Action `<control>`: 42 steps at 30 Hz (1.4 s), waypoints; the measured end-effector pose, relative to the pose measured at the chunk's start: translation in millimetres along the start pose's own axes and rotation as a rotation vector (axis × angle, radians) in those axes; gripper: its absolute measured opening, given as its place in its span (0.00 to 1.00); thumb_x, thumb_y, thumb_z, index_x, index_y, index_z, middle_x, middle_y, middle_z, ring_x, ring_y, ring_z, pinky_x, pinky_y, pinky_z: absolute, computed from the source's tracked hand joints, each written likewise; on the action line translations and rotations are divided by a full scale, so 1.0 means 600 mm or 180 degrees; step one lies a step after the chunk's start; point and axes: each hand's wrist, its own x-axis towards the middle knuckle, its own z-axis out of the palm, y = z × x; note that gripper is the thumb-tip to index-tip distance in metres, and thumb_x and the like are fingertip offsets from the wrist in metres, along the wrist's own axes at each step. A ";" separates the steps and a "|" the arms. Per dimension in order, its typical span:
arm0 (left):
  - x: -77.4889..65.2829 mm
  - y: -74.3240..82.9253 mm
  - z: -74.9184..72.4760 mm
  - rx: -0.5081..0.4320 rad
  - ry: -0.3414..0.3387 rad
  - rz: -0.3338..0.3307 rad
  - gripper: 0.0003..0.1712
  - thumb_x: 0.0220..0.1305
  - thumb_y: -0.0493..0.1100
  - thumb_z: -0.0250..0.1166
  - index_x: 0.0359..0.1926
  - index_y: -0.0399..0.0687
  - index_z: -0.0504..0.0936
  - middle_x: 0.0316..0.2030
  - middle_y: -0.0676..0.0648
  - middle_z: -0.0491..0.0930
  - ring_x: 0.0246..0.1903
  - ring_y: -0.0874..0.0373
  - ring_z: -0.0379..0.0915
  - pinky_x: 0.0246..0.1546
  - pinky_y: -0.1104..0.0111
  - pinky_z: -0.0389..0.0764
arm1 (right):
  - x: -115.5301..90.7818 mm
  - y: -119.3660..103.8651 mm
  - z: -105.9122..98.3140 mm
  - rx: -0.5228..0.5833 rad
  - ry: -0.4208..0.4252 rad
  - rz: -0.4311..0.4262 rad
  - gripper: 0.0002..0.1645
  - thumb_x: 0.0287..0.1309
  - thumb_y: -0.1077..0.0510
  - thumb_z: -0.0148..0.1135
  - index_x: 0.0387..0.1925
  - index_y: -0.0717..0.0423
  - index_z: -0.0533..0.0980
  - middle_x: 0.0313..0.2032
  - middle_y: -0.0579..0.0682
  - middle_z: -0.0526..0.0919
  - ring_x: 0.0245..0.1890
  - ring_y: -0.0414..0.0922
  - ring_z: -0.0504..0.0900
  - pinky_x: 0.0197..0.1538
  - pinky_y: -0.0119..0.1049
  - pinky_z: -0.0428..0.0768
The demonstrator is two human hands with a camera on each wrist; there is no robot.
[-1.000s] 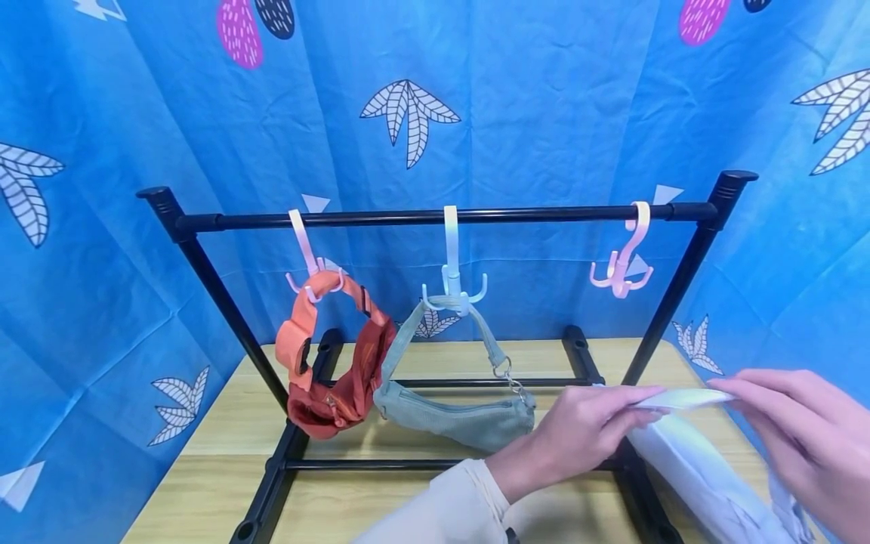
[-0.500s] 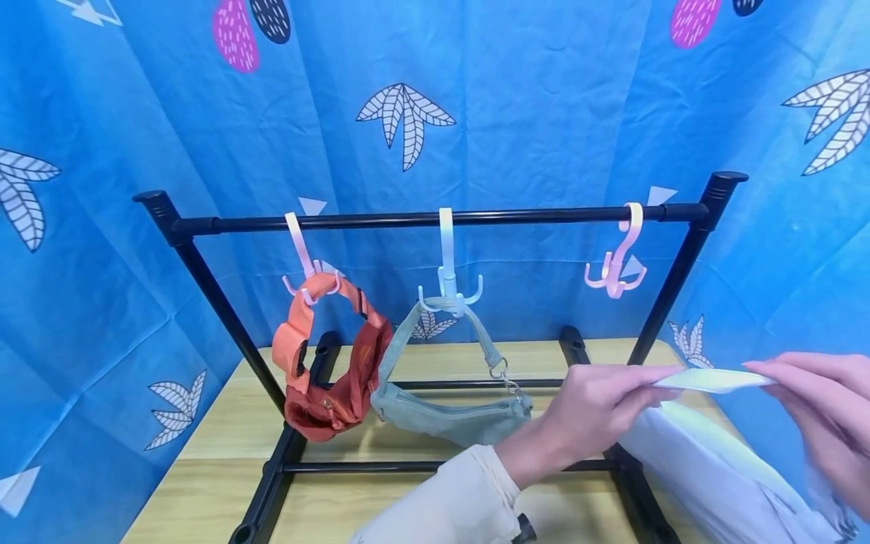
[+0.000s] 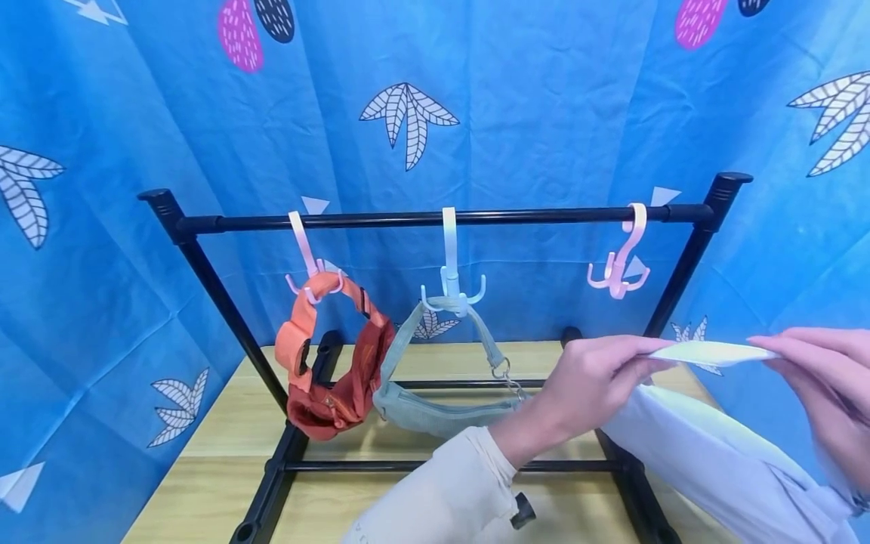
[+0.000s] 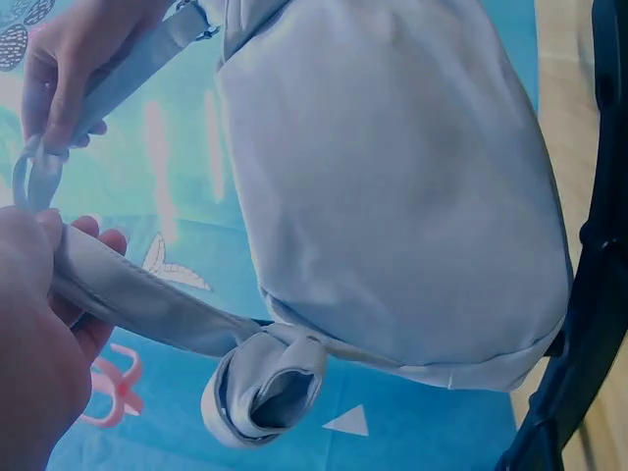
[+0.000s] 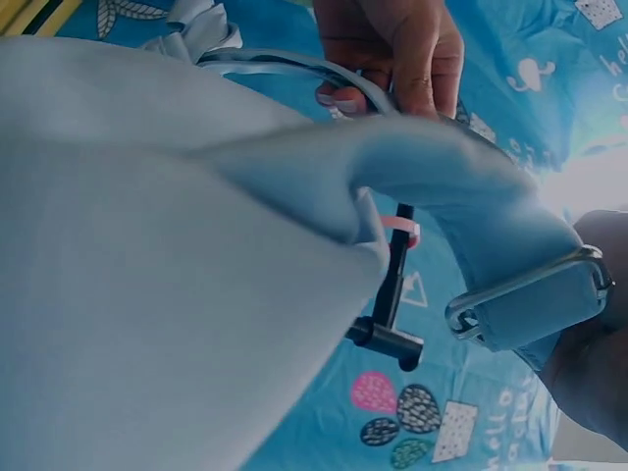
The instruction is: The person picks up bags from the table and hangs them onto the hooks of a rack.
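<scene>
A pale shoulder bag (image 3: 714,461) (image 4: 392,186) hangs by its strap (image 3: 714,352) at the right of the head view. Pinched in my left hand (image 3: 591,378) (image 4: 39,324) is one part of that strap, and my right hand (image 3: 825,385) (image 4: 93,69) grips it farther right, so a short length stretches between them. A metal slider buckle (image 5: 530,289) sits on the strap close to my right hand in the right wrist view. The left wrist view shows a rolled strap end (image 4: 265,388) dangling beside the bag. Part of the right hand is beyond the head view's edge.
A black rack (image 3: 381,220) stands on the wooden table (image 3: 204,483). On its bar, a pink hook (image 3: 617,279) hangs bare at right, a blue hook (image 3: 451,283) carries a green bag (image 3: 435,412), and another pink hook (image 3: 303,242) carries a red waist bag (image 3: 340,393).
Both hands have risen, lifting the strap and the pale bag with them. The hooks and the two hanging bags stay where they were.
</scene>
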 end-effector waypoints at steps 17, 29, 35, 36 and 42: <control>0.024 -0.011 -0.020 -0.0601 -0.0382 -0.0796 0.15 0.76 0.39 0.61 0.58 0.43 0.83 0.41 0.50 0.88 0.28 0.76 0.77 0.34 0.90 0.76 | 0.044 -0.026 0.003 -0.0382 -0.0455 0.0328 0.45 0.72 0.33 0.43 0.50 0.73 0.82 0.41 0.73 0.84 0.53 0.10 0.61 0.55 0.03 0.58; 0.023 -0.039 -0.043 -0.0521 -0.0451 -0.0957 0.18 0.72 0.41 0.65 0.61 0.49 0.84 0.32 0.55 0.81 0.24 0.74 0.70 0.24 0.84 0.75 | 0.054 -0.019 0.020 -0.0418 -0.0615 0.0455 0.19 0.57 0.77 0.67 0.52 0.68 0.84 0.43 0.68 0.85 0.49 0.10 0.61 0.55 0.03 0.58; 0.022 -0.054 -0.059 -0.0559 -0.0406 -0.0953 0.18 0.72 0.42 0.66 0.61 0.49 0.85 0.34 0.54 0.83 0.27 0.71 0.73 0.27 0.83 0.78 | 0.057 -0.025 0.031 -0.0442 -0.0563 0.0313 0.31 0.72 0.45 0.49 0.51 0.68 0.84 0.43 0.67 0.86 0.49 0.13 0.62 0.57 0.04 0.58; 0.022 -0.057 -0.061 -0.0553 -0.0394 -0.0937 0.18 0.72 0.42 0.66 0.60 0.48 0.85 0.36 0.53 0.84 0.27 0.71 0.73 0.28 0.83 0.79 | 0.058 -0.026 0.033 -0.0464 -0.0565 0.0293 0.35 0.73 0.41 0.46 0.51 0.67 0.84 0.43 0.67 0.86 0.47 0.17 0.65 0.58 0.04 0.58; 0.026 -0.070 -0.069 -0.0646 -0.0334 -0.0895 0.18 0.74 0.40 0.63 0.62 0.47 0.83 0.45 0.49 0.89 0.28 0.70 0.74 0.29 0.83 0.78 | 0.064 -0.026 0.039 -0.0589 -0.0601 0.0147 0.44 0.76 0.33 0.38 0.51 0.67 0.84 0.43 0.66 0.86 0.39 0.52 0.77 0.57 0.03 0.55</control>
